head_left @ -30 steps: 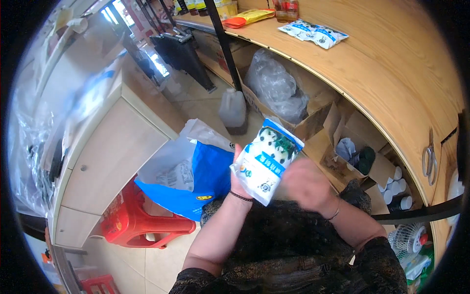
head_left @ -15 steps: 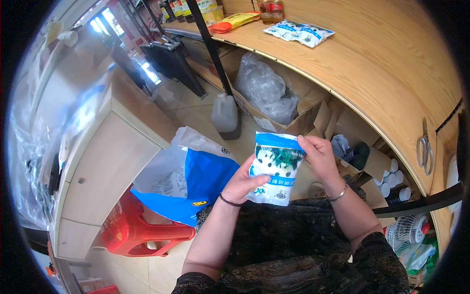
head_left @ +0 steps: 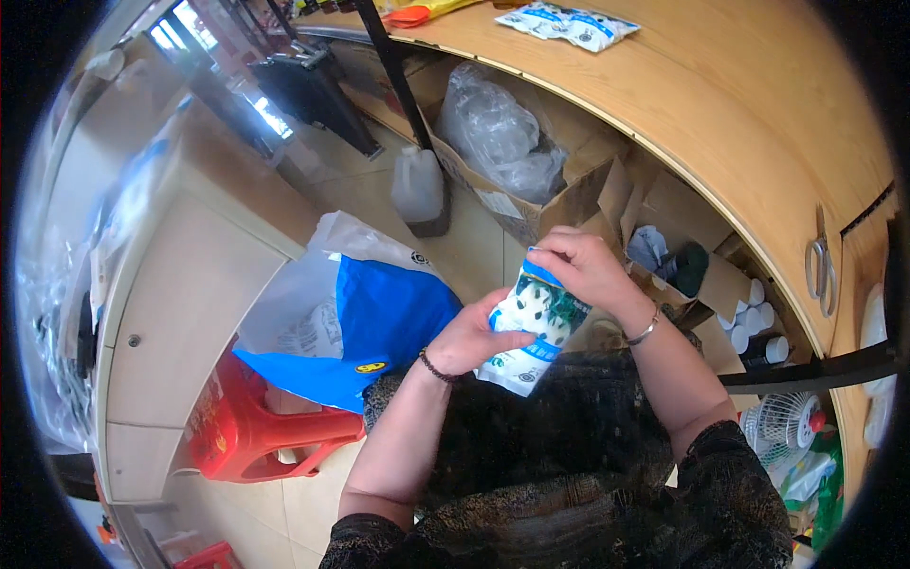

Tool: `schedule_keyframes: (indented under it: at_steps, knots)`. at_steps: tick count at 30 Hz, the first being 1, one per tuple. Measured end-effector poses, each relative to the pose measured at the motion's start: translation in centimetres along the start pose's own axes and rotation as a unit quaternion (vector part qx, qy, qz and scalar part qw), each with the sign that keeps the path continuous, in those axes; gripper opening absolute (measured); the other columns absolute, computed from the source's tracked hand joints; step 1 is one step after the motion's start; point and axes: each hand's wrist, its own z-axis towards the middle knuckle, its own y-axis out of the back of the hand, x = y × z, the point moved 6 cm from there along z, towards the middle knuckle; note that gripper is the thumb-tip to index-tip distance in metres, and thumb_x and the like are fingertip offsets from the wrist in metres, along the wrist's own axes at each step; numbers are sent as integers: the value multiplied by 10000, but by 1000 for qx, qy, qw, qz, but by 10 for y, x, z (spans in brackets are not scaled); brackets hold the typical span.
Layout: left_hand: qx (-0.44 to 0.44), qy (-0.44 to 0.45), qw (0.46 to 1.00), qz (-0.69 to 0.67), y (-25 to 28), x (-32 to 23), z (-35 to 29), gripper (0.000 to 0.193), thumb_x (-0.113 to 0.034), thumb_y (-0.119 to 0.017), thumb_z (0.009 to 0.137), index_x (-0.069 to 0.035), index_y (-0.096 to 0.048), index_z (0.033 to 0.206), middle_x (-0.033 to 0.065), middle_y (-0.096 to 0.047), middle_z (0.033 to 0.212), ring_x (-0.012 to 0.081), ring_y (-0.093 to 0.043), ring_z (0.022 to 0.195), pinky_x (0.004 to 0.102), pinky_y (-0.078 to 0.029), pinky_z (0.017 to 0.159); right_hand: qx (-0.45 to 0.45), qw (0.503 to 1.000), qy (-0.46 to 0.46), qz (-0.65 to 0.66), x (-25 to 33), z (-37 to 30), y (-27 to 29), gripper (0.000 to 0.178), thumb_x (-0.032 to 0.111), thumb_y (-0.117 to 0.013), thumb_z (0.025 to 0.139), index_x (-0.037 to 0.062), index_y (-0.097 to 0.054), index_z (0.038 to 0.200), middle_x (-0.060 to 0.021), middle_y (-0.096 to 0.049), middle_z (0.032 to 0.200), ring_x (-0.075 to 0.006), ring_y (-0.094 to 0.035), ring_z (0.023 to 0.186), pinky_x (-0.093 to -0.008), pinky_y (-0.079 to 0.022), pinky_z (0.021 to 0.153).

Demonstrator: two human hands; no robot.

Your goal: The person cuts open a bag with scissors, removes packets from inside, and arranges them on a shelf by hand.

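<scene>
A white and blue plastic packet (head_left: 538, 327) with a green leafy picture is held upright but tilted in front of my body. My left hand (head_left: 471, 339) grips its left side, thumb across the front. At the packet's top edge, my right hand (head_left: 590, 268) is closed on the corner, its fingers bent over it. To the left of my hands stands a blue and white plastic bag (head_left: 393, 308) with its mouth gaping and white packets inside. It rests on a red plastic stool (head_left: 251, 427).
Two similar packets (head_left: 569, 26) lie on the curved wooden counter (head_left: 682, 95). Beneath it, a cardboard box (head_left: 531, 223) holds clear plastic bags. A plastic jug (head_left: 419, 188) stands on the floor. Scissors (head_left: 821, 266) hang at the right, above a small white fan (head_left: 779, 427).
The packet has tilted to the right, and my right hand has moved from its side edge over its top. The view has shifted downward, so counter items sit higher.
</scene>
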Motion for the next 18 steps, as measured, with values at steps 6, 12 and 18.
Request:
schedule_keyframes:
  at_steps: [6,12,18]
  knots:
    - [44,-46,996,69,-7,-15,-7,677,21,-680,722,-23,-321,1295,52,-535,1147,118,-480,1070,292,-400,912,-16,983,-109,148,5,-3,20,286,248,-568,850,-13,-621,745,-42,-574,632,-82,-518,590,-251,-420,546]
    - [92,-14,992,-90,-15,-4,-2,484,-15,-611,789,-28,-419,1233,40,-563,1122,134,-527,1013,303,-404,897,-103,933,-286,190,-43,-2,30,307,280,-525,883,17,-607,748,31,-485,566,-52,-432,513,-210,-386,496]
    - [-95,-134,976,-141,19,-14,0,529,26,-610,771,-46,-391,1247,67,-545,1157,180,-516,1069,337,-398,927,-126,896,-260,338,-41,-16,2,397,389,-515,879,15,-551,1006,-36,-566,865,-110,-539,767,-238,-450,689]
